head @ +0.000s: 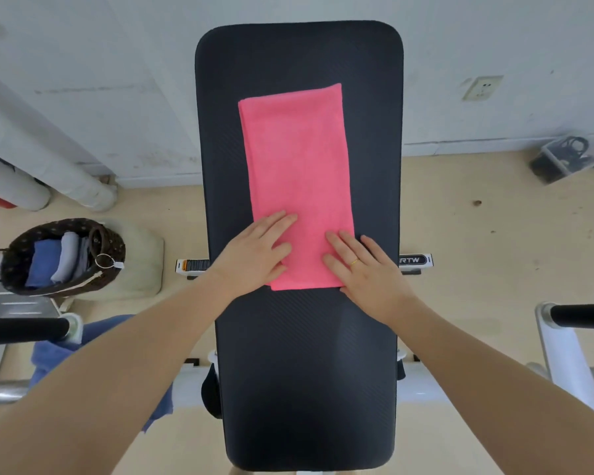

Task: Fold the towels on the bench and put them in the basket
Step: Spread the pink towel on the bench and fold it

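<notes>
My left hand (258,253) and right hand (364,265) press flat, fingers straight and slightly spread, on the near end of the pink towel (297,173), which lies lengthwise on the black bench (299,371). Left on the floor, the woven basket (18,258) holds folded blue and grey towels (57,260).

Both hands (254,255) flat on pink towel (297,166) (bench (299,371)).

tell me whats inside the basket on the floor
The basket holds folded cloths standing on edge: a blue one, a light grey one, and a darker grey one beside it. Anything beneath them is hidden.
</notes>
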Demonstrator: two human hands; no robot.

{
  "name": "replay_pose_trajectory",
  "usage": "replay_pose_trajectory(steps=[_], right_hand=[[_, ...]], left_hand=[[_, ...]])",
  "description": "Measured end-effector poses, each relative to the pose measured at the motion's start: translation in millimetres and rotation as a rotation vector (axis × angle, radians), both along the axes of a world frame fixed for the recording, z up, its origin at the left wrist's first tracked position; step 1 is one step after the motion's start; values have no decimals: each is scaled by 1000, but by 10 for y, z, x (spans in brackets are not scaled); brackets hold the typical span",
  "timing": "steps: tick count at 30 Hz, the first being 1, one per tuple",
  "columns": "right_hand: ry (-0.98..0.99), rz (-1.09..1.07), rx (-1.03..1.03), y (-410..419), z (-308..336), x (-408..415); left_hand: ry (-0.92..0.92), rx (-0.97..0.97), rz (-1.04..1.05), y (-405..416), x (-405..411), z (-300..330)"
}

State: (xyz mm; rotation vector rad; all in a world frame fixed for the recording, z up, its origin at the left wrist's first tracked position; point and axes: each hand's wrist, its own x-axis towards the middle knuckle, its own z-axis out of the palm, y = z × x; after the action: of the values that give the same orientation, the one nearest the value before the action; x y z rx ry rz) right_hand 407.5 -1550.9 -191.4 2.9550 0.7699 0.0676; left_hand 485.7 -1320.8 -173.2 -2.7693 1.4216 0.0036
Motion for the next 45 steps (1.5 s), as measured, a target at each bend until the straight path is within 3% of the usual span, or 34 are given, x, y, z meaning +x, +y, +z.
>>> replay_pose_trajectory(steps=[5,11,13,17,21,25,28,32,34,40,45], right_hand=[[11,-20,78,27,-32,-4],[0,-61,216,88,87,110],[53,-108,295,112,153,148],[297,-263,542,62,272,143],[471,-254,421,60,455,64],[799,-390,512,81,558,-102],[786,-571,820,45,572,-189],[676,-788,1164,15,555,-146],[596,-884,1234,7,508,-78],[307,-900,1008,-49,389,107],[340,-912,778,-20,335,247]], left_hand=[[101,19,-81,94,74,44],[22,16,-100,10,-61,93],[138,-49,-58,-40,-164,80],[422,-55,207,-125,-326,117],[382,90,285,-273,-424,237],[718,181,302,-217,-510,419],[859,30,335,-101,-452,531],[797,-228,463,-150,-278,569],[818,-367,557,-243,-202,525],[680,-577,769,-428,17,346],[556,-505,839,-401,17,204]])
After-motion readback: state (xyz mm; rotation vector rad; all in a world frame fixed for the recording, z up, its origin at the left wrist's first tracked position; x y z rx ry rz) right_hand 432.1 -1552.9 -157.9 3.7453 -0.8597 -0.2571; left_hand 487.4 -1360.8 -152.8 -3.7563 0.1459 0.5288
